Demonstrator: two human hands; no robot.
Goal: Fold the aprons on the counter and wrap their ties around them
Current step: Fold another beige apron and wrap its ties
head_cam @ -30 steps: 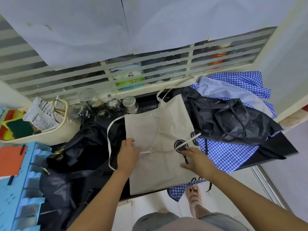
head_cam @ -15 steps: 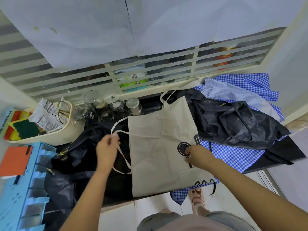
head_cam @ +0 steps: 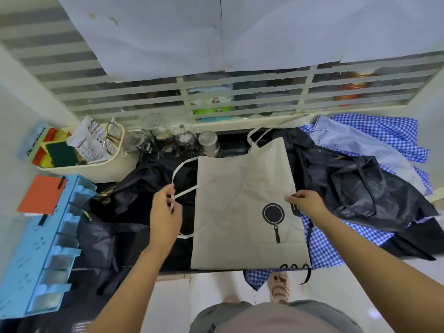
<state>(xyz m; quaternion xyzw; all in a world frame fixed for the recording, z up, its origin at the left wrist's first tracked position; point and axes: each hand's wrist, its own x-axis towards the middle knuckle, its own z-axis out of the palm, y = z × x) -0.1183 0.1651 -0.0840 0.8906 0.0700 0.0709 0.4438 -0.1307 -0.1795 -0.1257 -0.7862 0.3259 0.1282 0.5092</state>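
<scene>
**On the bench, ties being gathered on the beige apron**

Mid-bench lies the beige apron, seemingly folded lengthwise, its hem at the near edge of the bench. The left hand pinches its pale tie just left of the cloth. The right hand pinches the right edge beside the frying-pan print.

Next, probably: lay the tie clear, then fold crosswise.

The black script at the hem and the print on the packet are unreadable.

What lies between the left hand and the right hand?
In the head view, the beige apron fills that stretch; the left hand pinches its white tie, the right hand pinches its right edge.
</scene>
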